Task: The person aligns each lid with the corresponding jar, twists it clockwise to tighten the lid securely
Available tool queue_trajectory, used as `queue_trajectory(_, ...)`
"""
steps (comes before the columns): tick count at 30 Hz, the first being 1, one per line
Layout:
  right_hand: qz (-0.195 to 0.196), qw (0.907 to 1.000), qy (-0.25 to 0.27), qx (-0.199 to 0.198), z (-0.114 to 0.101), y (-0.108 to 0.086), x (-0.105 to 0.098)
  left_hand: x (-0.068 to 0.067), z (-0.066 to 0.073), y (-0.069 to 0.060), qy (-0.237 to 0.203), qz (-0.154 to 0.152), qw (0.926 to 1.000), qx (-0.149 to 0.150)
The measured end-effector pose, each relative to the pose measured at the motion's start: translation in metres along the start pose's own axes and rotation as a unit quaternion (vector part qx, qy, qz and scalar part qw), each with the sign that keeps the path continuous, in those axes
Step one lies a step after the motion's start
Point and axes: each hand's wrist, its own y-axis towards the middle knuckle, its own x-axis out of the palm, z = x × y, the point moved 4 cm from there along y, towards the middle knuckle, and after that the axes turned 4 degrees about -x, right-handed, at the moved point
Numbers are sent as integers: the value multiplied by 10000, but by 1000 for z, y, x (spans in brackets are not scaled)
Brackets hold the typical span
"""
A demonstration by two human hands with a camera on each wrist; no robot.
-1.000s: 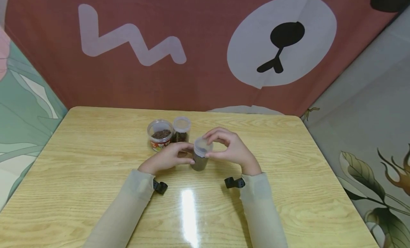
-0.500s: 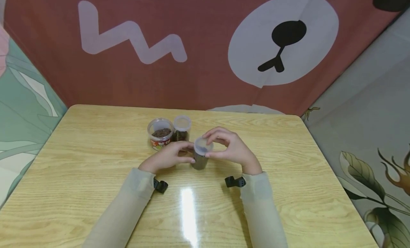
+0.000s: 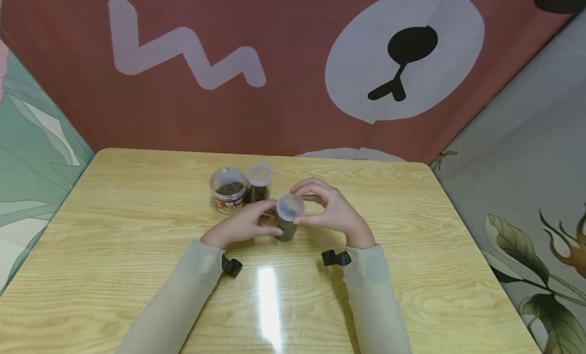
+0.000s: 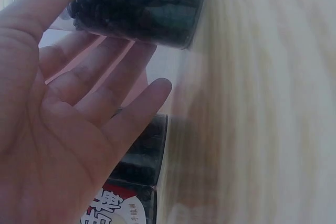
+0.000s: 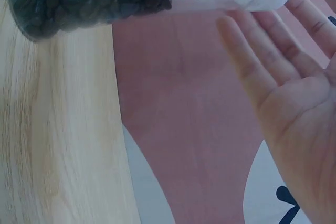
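A clear jar point(image 3: 286, 232) of dark, seed-like pieces stands upright on the table between the two hands. On its top sits a translucent lid point(image 3: 290, 207). My left hand point(image 3: 242, 224) holds the jar's body low down, thumb at the near side and fingers behind. With thumb and fingers, my right hand point(image 3: 329, 211) grips the lid's edge from the right. The right wrist view shows the dark pieces point(image 5: 84, 1) filling the jar's lower part, with bare wall above them.
Behind the left hand stand an open tub point(image 3: 229, 205) with a red printed label and dark crumbly contents, and a second lidded jar point(image 3: 259, 183) of dark pieces, close together. The wooden table point(image 3: 389, 293) meets a brown printed cloth point(image 3: 293, 115) at its far edge.
The left thumb has slid a little to the right across the jar. The right fingertips have shifted back from the lid's top towards its far rim. The jar stays in place.
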Motion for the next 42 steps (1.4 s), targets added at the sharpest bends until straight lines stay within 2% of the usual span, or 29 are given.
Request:
queue_trajectory(6,96,9988,60,469,8,-1,-3,1,-1,0,8,51,10000,8)
queue_trajectory(11,18,9969,55,780,11,-3,-3,0,1,1,105,41,9999,101)
queue_trajectory(18,-191,9961,395,767,12,-4,-3,0,3,1,340,64,9993,133)
queue_trajectory(25,-341,9921,838,869,11,-5,-3,0,2,0,331,55,9992,194)
queue_trajectory(34,-612,9927,763,699,8,-6,-2,1,3,0,299,11,9995,130)
queue_trajectory(42,-511,9943,407,839,8,-3,-1,1,3,1,244,-25,9996,137)
